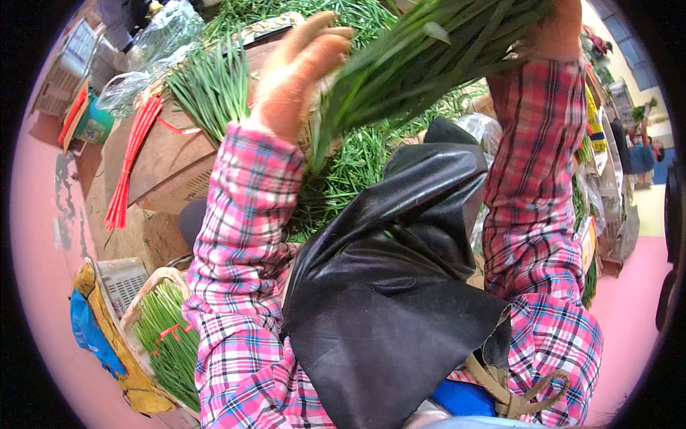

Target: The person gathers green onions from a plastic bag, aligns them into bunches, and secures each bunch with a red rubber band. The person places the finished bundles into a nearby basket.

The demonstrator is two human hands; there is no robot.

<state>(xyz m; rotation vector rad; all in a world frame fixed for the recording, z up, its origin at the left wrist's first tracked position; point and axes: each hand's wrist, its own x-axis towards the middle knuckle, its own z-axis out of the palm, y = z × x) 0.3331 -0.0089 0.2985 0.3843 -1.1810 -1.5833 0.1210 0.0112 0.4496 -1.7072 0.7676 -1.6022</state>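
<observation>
My right hand (557, 32) grips a large bunch of long flat green leaves (429, 59), likely garlic chives, near the top right. The leaf ends fan down and left, blurred by motion. My left hand (295, 75) is raised beside those ends, its fingers apart and holding nothing. Left of it, a smaller bunch of chives (214, 91) rests on a brown board (171, 153). A bundle of red ties (131, 161) hangs over the board's left side. Below the held bunch, loose green leaves (348, 182) are heaped. A black apron (386, 300) covers my lap.
At lower left, a pale basket (131, 311) holds green stalks with red ties, beside a plastic crate (123, 284). A clear plastic bag (169, 32) and a teal bucket (95, 120) stand at upper left. Another person (641, 156) works at far right.
</observation>
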